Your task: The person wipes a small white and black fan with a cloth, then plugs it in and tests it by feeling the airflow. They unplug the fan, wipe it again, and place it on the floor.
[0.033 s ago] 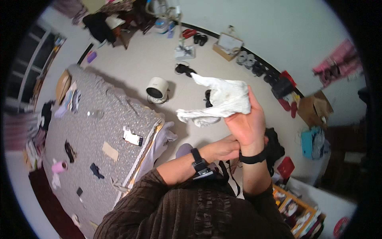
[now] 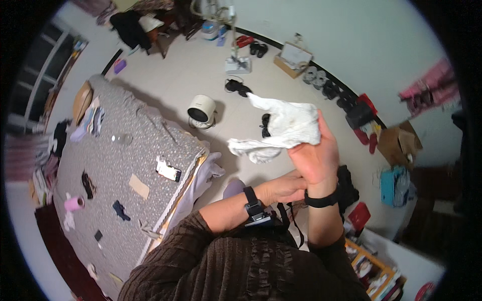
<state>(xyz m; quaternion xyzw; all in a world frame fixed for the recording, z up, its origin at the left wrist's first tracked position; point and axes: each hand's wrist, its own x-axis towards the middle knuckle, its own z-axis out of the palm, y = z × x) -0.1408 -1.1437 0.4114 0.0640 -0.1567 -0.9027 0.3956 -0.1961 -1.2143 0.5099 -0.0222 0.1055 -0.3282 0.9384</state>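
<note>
My right hand (image 2: 316,163) is raised with its palm turned up. Over its fingers hangs a limp white cloth (image 2: 293,123), with two long ends trailing to the left; the fingers are mostly hidden in it. A black band circles the right wrist. My left hand (image 2: 285,187) reaches across and wraps round the right wrist, just below the palm. Another black strap with a small device (image 2: 253,206) sits on the left wrist.
To the left is a bed (image 2: 145,120) with a grey patterned cover, bearing a phone (image 2: 168,171), a pink roll (image 2: 74,203) and clothes. A white fan heater (image 2: 202,109) stands on the floor. Shoes (image 2: 329,90) line the wall, near an open cardboard box (image 2: 399,143) and a turquoise container (image 2: 394,185).
The whole view has shifted slightly. Both hands keep their hold, and the white cloth hangs as before.
</note>
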